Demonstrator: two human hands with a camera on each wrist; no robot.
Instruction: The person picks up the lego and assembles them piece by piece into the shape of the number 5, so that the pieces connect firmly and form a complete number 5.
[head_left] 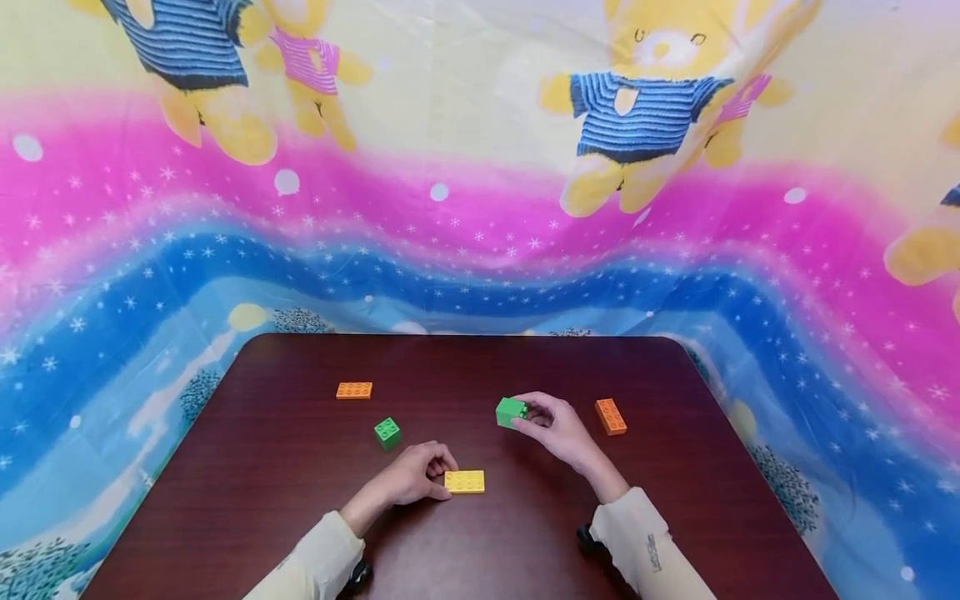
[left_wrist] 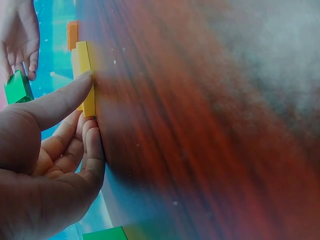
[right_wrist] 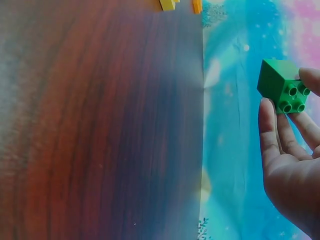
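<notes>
Thumb and fingers of the left hand pinch the left end of a flat, rectangular, studded yellow plastic brick, which lies studs up on the dark reddish-brown wooden-looking bench. Beyond this yellow brick and a little to its right, the right hand grips a block-shaped green plastic brick above the bench, its studs turned toward the palm. Pale long sleeves cover both forearms. To the left of the yellow brick and farther from the person stands a second, cube-like green plastic brick, studs up, near the left hand. Farther out, a flat orange plastic brick with studs lies beyond the yellow brick on its left, and another orange studded brick, set at an angle, lies beyond it on its right. Past everything hangs a colourful cloth printed with bears and snowflakes.
</notes>
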